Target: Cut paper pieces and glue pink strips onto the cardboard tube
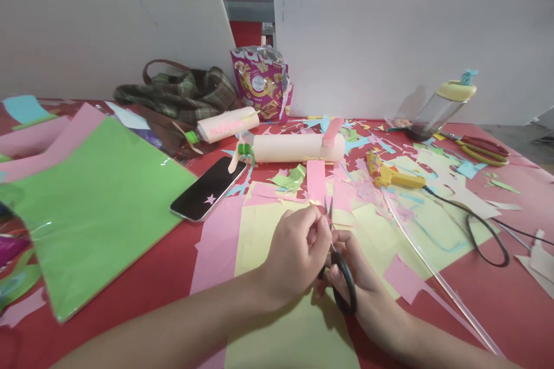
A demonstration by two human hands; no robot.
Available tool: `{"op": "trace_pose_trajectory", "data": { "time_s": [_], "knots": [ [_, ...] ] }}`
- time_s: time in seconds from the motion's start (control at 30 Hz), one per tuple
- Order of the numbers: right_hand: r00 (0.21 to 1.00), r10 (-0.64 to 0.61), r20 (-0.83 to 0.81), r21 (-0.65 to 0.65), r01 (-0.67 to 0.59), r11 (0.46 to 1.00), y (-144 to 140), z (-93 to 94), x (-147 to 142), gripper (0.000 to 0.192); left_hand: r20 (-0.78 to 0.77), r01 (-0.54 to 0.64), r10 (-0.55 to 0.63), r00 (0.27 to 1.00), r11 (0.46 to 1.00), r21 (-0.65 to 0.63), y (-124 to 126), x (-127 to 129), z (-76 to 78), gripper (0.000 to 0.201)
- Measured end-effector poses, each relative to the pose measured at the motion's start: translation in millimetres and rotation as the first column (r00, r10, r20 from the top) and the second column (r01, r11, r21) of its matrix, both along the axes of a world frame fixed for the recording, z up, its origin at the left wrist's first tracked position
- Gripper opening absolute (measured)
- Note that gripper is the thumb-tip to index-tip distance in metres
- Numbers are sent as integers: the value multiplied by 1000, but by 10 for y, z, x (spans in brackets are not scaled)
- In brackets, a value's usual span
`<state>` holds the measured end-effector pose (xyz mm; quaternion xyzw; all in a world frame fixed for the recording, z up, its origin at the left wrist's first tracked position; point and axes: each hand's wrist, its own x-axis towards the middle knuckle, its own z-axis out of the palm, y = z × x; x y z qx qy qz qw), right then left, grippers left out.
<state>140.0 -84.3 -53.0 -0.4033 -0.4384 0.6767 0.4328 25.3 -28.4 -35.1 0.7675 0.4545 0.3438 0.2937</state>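
Right hand (359, 282) grips scissors (340, 268) | left hand (294, 253) pinches tiny scrap | bottle (437, 108) near-empty

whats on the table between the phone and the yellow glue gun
In the head view, between the phone and the glue gun lie crumpled green paper scraps and an upright pink paper strip, amid smaller cuttings.

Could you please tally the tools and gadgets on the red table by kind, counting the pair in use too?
Scissors: 2, black-handled pair in the right hand, red-and-yellow-handled pair lying far right
Yellow glue gun: 1
Black smartphone: 1
Clear water bottle with yellow lid: 1
Total: 5
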Motion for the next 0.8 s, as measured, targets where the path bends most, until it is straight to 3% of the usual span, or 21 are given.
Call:
{"op": "trace_pose_trajectory", "data": {
  "time_s": [0.53,0.8],
  "knots": [
    [997,-34,75,27,32,999,-23,20,-12,21,-27,4,-2,1000,998,61,-33,21,-5,25],
    [997,-52,60,-5,52,999,-11,14,-26,28,-7,-5,5,1000,999,39,-16,31,13,26]
  ]
}}
